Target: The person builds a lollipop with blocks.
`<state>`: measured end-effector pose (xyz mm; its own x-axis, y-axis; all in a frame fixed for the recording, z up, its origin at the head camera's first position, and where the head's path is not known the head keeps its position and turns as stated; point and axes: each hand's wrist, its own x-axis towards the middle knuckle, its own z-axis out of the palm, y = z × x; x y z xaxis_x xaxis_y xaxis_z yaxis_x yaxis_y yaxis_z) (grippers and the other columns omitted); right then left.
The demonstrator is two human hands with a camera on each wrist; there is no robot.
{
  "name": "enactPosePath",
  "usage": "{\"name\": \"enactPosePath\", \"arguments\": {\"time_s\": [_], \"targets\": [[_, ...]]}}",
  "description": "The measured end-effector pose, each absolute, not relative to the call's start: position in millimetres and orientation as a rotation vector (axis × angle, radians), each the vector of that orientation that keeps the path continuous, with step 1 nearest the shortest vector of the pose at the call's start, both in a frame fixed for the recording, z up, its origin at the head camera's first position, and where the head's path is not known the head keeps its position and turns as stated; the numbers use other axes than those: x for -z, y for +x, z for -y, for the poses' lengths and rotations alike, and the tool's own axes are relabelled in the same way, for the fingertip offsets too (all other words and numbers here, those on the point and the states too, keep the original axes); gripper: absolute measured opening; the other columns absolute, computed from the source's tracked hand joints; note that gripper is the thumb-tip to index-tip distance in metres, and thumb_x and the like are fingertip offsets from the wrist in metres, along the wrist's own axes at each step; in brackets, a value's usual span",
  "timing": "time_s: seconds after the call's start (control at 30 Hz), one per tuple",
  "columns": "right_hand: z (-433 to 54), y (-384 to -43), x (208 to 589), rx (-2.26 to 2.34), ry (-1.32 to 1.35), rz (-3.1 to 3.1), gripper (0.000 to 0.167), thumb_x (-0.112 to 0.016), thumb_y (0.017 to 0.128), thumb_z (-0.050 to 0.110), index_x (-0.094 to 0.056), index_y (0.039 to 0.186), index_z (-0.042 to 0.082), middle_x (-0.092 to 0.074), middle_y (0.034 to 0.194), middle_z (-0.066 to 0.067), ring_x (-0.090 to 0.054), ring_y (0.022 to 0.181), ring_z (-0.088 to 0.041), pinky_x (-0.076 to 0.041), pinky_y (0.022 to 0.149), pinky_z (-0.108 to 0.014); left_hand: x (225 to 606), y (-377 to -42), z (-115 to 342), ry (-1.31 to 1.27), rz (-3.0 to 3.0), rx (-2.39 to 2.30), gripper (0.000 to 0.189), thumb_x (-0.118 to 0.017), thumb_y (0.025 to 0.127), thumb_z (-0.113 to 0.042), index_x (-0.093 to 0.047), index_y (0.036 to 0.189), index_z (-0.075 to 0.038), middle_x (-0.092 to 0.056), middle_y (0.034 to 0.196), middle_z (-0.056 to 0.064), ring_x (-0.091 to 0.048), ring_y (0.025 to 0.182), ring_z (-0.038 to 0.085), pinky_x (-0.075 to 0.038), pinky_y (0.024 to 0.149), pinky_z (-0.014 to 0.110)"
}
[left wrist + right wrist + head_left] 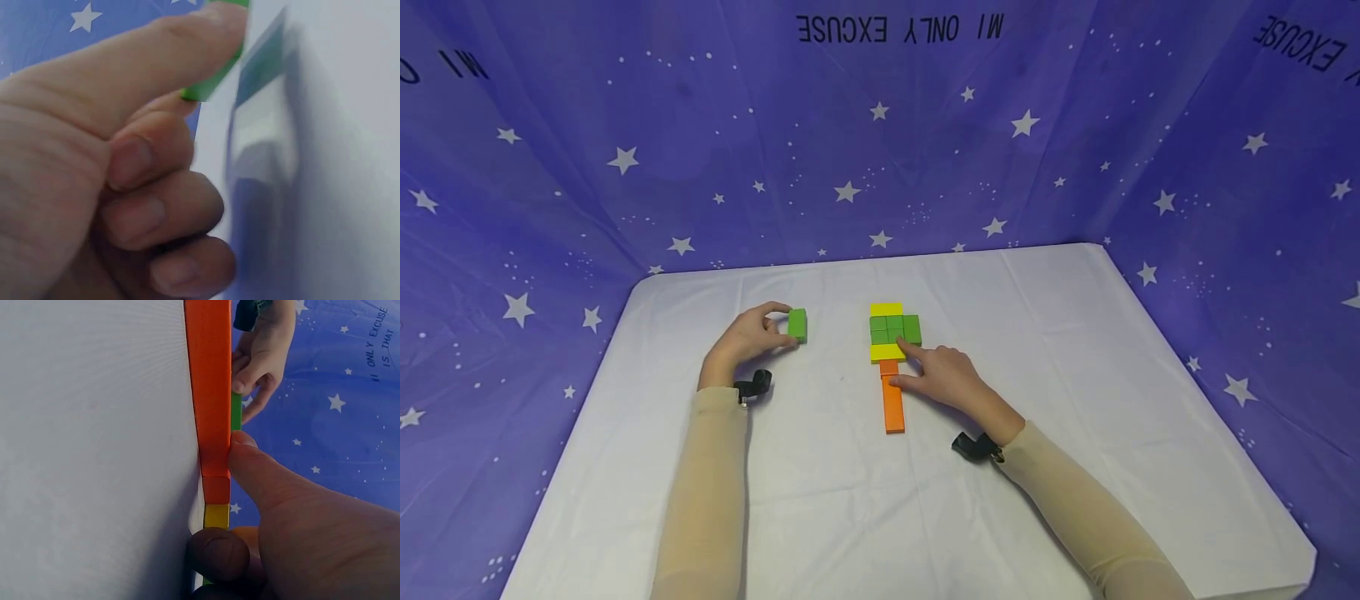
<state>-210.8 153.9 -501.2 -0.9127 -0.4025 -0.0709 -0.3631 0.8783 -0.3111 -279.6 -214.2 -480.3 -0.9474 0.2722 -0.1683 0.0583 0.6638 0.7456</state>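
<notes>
My left hand [751, 333] pinches a green block [797, 326] between thumb and index finger. The left wrist view shows its other fingers curled, and the block's dark shadow falls on the white cloth. At the table's middle, several small green blocks [887, 323] lie side by side, with a taller green block [912, 327] at their right. One yellow block [886, 309] lies above them, another yellow block [886, 354] below. A short orange block [888, 367] and a long orange block [893, 415] continue downward. My right hand [951, 377] has its index fingertip at the green blocks and its thumb on the orange.
White cloth [820, 483] covers the table, with some creases. A purple curtain [790, 142] with white stars hangs behind and along both sides. Black wrist cameras, one on the left wrist [754, 384] and one on the right [976, 447], stick out close over the table.
</notes>
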Motion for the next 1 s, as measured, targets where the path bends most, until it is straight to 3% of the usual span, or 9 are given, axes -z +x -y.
{"name": "enactPosePath", "arguments": {"time_s": [0.4, 0.67, 1.0], "targets": [[-153.4, -210.5, 499.9, 0.442, -0.595, -2.912, 0.086, -0.059, 0.082, 0.073, -0.042, 0.151, 0.026, -0.031, 0.053, 0.004, -0.028, 0.049, -0.015, -0.023, 0.050, -0.031, 482.7, -280.1, 185.6, 0.277, -2.629, -1.254, 0.067, -0.084, 0.079, -0.032, -0.053, 0.137, -0.020, -0.050, 0.071, 0.003, -0.041, 0.058, 0.017, -0.034, 0.055, 0.033], [-154.1, -210.5, 500.7, 0.452, -0.596, -2.914, 0.085, -0.060, 0.082, 0.073, -0.043, 0.151, 0.026, -0.031, 0.052, 0.004, -0.028, 0.048, -0.015, -0.023, 0.049, -0.031, 489.9, -282.9, 171.0, 0.295, -2.638, -1.288, 0.073, -0.084, 0.077, -0.041, -0.052, 0.139, -0.021, -0.050, 0.068, 0.003, -0.040, 0.055, 0.016, -0.036, 0.055, 0.034], [-154.0, -209.6, 498.8, 0.471, -0.588, -2.910, 0.085, -0.061, 0.082, 0.072, -0.043, 0.151, 0.025, -0.032, 0.052, 0.003, -0.029, 0.048, -0.015, -0.024, 0.050, -0.032, 491.2, -279.1, 145.1, 0.338, -2.664, -1.277, 0.069, -0.083, 0.079, -0.039, -0.053, 0.139, -0.021, -0.052, 0.071, 0.004, -0.041, 0.059, 0.018, -0.036, 0.059, 0.036]]}}
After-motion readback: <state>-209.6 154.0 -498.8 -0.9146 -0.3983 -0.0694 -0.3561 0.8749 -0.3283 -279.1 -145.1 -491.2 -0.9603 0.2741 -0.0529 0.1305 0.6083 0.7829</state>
